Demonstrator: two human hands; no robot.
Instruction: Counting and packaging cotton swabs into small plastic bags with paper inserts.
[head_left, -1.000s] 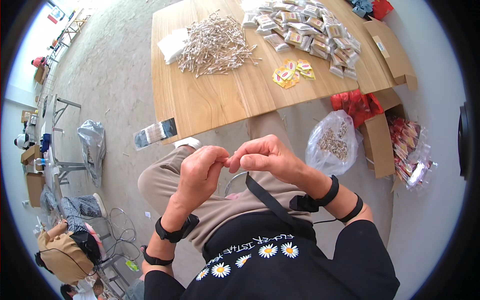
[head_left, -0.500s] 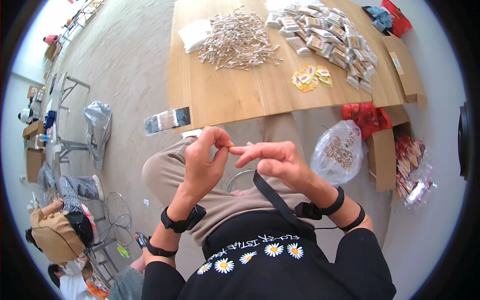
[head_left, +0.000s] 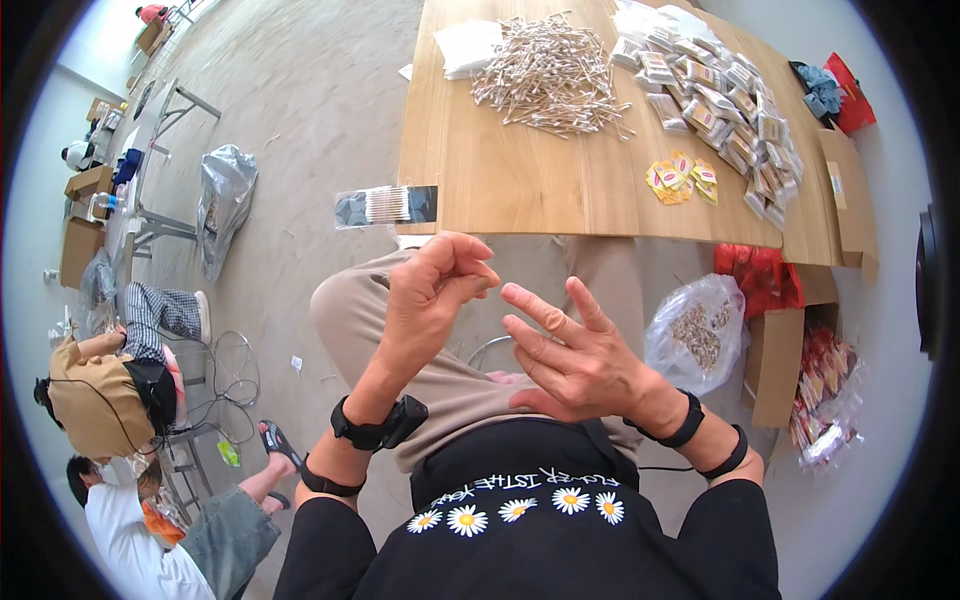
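Observation:
Above my lap, my left hand (head_left: 432, 300) is raised with thumb and fingertips pinched together. Whatever is between them, if anything, is too small to make out. Just right of it, my right hand (head_left: 585, 360) is open, its fingers spread and nothing in them. The two hands are a small gap apart. Beyond my left hand, a clear bag of cotton swabs (head_left: 388, 205) on a dark backing lies at the corner of the wooden table (head_left: 500, 190). Farther back on the table is a heap of loose cotton swabs (head_left: 545, 75).
Packed swab bags (head_left: 715, 90) are piled at the table's right, beside yellow labels (head_left: 682, 178) and left of a cardboard flap (head_left: 850, 195). White sheets (head_left: 468, 48) lie at the far left. Below stand a clear bag of swabs (head_left: 697, 335) and a carton (head_left: 775, 370). Other people sit at left.
My right hand has drawn back from my left fingertips and spread its fingers. My left hand stays pinched. The view has shifted, so the table appears farther right.

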